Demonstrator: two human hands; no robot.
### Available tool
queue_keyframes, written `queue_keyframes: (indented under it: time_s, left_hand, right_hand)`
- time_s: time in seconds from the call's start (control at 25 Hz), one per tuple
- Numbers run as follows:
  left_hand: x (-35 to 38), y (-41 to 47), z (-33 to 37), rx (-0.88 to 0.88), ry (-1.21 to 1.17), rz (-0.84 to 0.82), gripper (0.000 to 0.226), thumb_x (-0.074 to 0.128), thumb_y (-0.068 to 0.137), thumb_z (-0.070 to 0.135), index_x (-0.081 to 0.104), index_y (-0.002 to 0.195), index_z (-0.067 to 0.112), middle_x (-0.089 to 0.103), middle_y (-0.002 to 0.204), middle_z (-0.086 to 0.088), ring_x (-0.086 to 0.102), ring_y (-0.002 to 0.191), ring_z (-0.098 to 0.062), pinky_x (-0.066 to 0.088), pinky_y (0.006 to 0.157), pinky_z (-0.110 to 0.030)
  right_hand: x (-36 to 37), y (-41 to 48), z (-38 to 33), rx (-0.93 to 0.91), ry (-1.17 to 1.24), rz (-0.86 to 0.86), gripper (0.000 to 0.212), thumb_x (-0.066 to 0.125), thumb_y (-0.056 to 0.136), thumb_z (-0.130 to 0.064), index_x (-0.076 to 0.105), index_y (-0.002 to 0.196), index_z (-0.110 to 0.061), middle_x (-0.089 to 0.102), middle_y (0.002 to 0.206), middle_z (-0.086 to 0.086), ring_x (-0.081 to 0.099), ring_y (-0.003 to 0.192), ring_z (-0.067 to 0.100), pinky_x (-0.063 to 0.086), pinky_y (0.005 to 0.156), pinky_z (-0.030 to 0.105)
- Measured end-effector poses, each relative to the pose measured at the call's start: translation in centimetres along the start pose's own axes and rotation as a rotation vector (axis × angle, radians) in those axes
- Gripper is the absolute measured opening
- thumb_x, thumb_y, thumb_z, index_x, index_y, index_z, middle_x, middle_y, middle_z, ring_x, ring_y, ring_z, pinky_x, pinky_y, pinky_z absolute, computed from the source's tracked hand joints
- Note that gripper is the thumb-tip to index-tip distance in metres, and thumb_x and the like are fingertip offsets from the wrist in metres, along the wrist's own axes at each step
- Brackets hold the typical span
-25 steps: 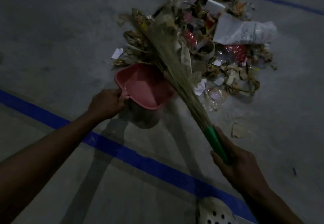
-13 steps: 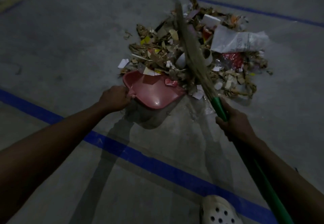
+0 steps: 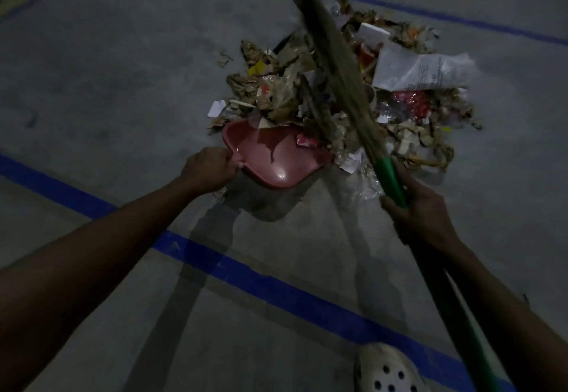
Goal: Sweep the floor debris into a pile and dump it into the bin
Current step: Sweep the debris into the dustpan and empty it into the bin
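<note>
Both your hands are gripping: your left hand [image 3: 209, 170] clasps the handle of the pink dustpan [image 3: 276, 158], its mouth set against the debris pile [image 3: 276, 90]; your right hand [image 3: 421, 213] clenches the broom [image 3: 336, 63] by its green shaft, bristles lifted over that heap of torn paper, dry leaves and wrappers on the grey floor [image 3: 123, 69]

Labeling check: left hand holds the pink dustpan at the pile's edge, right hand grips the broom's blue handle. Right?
One slip: in the head view the broom handle is green, not blue. The left hand holds the pink dustpan at the edge of the pile; the right hand grips that handle.
</note>
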State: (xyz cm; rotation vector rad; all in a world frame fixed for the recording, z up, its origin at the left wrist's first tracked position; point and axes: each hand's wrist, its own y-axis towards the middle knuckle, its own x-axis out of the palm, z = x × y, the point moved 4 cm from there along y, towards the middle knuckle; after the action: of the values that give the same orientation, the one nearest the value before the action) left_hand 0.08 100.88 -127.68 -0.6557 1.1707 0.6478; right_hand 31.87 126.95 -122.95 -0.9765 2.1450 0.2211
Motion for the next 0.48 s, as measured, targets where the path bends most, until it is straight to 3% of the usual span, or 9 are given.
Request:
queue_keyframes:
  time_s: [0.12,0.36,0.48]
  left_hand:
    - [-0.5,0.4,0.7,-0.007,0.007,-0.013,0.037,0.053,0.094,0.050,0.063,0.079,0.018,0.061,0.072,-0.004,0.055,0.062,-0.017,0.034,0.052,-0.026]
    - [-0.9,0.5,1.0,-0.039,0.040,0.013,0.038,0.052,0.094,0.051,0.060,0.077,0.018,0.061,0.075,-0.004,0.056,0.067,-0.020,0.034,0.055,-0.027]
    - [-1.4,0.8,1.2,-0.040,0.056,0.030,0.037,0.051,0.095,0.050,0.063,0.087,0.015,0.060,0.081,-0.004,0.054,0.072,-0.021,0.032,0.056,-0.026]
  right_hand:
    - [1.3,3.2,1.1,0.086,-0.102,-0.136,0.079,0.068,0.093,-0.012,0.030,0.157,-0.038,0.068,0.090,0.014,0.062,0.044,0.025,0.055,0.041,0.038]
    - [4.4,0.3,1.6,0.065,-0.139,-0.222,0.081,0.067,0.095,-0.017,0.022,0.156,-0.045,0.065,0.093,0.007,0.066,0.045,0.023,0.056,0.041,0.037]
    - [4.4,-2.0,0.7,0.021,-0.140,-0.302,0.080,0.065,0.097,-0.020,0.018,0.154,-0.050,0.062,0.095,0.003,0.066,0.048,0.023,0.055,0.041,0.032]
